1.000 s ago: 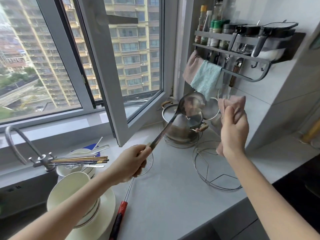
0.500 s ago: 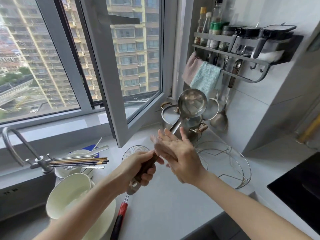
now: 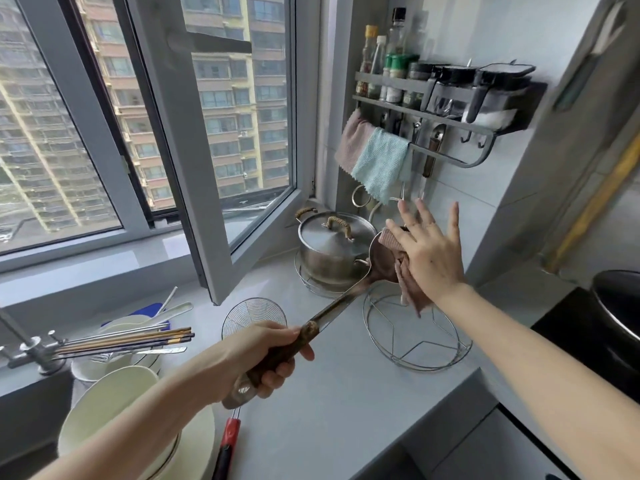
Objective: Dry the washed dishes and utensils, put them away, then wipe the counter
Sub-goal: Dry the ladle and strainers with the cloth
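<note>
Head view, single frame.

**State:**
- The left hand (image 3: 263, 355) is clamped round the dark wooden handle of the ladle (image 3: 341, 304).
- The ladle is held in the air over the middle of the desk (image 3: 329, 420). Its bowl points toward the far right corner, just in front of the lidded pot (image 3: 329, 251).
- The right hand (image 3: 429, 251) is flat, fingers straight and spread. It presses a pink cloth (image 3: 408, 287) against the ladle bowl, with no finger curled round the cloth.

**Risks (my judgement):**
- Only palm pressure holds the cloth. If that eases, it likely drops onto the wire rack (image 3: 417, 332) below.
- A hard wipe could twist the ladle in the left grip or swing its bowl into the pot.
- The left forearm passes close above the stacked bowls (image 3: 114, 400) at the near left edge, where chopsticks (image 3: 138, 339) lie loose. A dipped elbow could knock them.

**Hidden or unclear:**
- The ladle bowl is mostly covered by cloth and hand, so I cannot tell whether it is wet or dry.
- The handle's metal end overlaps the skimmer (image 3: 254, 315) lying beneath, and the boundary is hard to read.
- The bowl stack is cut by the arm and the lower frame edge.
- A black pan (image 3: 620, 306) is cut off at the right edge.
- The wall on the right is blurred.
</note>
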The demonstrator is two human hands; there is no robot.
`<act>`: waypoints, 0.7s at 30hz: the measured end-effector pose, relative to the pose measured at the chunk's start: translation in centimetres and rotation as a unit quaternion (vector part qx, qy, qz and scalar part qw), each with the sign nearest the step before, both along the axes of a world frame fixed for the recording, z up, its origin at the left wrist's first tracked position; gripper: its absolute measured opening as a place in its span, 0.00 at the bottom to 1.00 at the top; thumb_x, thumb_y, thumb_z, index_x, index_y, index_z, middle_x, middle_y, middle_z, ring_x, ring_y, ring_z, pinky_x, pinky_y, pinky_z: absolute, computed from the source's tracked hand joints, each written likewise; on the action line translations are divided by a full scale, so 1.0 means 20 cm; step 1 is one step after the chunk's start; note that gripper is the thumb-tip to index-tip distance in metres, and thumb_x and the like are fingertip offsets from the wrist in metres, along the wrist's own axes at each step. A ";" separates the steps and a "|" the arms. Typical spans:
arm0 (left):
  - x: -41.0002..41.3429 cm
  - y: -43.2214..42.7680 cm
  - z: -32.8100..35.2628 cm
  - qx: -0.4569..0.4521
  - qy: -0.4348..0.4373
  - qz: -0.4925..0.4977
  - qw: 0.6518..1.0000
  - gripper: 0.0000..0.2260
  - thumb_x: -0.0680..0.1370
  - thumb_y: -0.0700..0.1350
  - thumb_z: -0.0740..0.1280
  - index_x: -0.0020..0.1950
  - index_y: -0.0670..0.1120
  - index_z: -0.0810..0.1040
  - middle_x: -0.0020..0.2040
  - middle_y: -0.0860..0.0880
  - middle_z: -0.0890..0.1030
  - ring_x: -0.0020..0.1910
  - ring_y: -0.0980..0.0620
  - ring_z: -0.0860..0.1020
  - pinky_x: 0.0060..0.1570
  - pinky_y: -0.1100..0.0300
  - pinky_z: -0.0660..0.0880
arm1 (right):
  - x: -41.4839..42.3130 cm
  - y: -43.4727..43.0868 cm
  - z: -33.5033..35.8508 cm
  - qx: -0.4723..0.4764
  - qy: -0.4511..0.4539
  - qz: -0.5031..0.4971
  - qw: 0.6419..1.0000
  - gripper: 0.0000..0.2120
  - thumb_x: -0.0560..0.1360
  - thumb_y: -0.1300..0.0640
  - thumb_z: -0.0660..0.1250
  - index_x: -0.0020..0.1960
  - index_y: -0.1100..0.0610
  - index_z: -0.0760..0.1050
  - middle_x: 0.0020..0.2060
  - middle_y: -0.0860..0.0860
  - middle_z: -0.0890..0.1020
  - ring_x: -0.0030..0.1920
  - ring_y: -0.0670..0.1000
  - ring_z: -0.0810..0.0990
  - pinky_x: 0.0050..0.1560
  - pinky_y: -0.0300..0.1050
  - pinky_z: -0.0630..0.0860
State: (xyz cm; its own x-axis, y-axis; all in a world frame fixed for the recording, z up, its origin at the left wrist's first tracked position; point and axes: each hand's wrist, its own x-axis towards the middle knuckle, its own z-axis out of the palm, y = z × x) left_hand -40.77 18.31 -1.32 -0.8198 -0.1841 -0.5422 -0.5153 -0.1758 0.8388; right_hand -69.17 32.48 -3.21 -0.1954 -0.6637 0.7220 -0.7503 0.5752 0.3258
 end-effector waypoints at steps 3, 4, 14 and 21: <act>-0.05 -0.01 0.01 -0.031 -0.001 -0.004 1.000 0.15 0.82 0.48 0.56 0.50 0.39 0.76 0.25 0.47 0.68 0.19 0.54 0.64 0.19 0.68 0.60 | 0.04 0.06 -0.02 -0.093 -0.042 -0.012 0.995 0.27 0.68 0.74 0.66 0.65 0.60 0.75 0.67 0.59 0.74 0.66 0.65 0.73 0.68 0.70 0.58; -0.07 -0.02 0.01 -0.049 -0.002 -0.004 0.999 0.15 0.82 0.49 0.56 0.50 0.39 0.76 0.25 0.47 0.68 0.19 0.54 0.64 0.19 0.68 0.60 | 0.06 0.08 -0.01 -0.120 -0.059 -0.004 0.991 0.27 0.68 0.74 0.61 0.65 0.60 0.75 0.66 0.60 0.75 0.65 0.66 0.73 0.68 0.68 0.62; -0.50 -0.05 0.16 -0.214 -0.044 -0.171 0.961 0.14 0.82 0.48 0.56 0.50 0.40 0.75 0.23 0.49 0.71 0.17 0.55 0.66 0.19 0.67 0.60 | 0.27 0.11 0.10 0.121 -0.370 0.193 0.901 0.28 0.69 0.68 0.64 0.65 0.49 0.76 0.58 0.43 0.81 0.47 0.46 0.73 0.52 0.44 0.73; -0.85 -0.04 0.28 -0.256 -0.089 -0.298 0.915 0.13 0.82 0.47 0.56 0.50 0.41 0.75 0.28 0.48 0.72 0.19 0.56 0.67 0.18 0.67 0.62 | 0.10 0.11 0.24 0.175 -0.491 0.099 0.848 0.13 0.69 0.38 0.70 0.50 0.42 0.82 0.36 0.42 0.79 0.42 0.40 0.74 0.47 0.41 0.70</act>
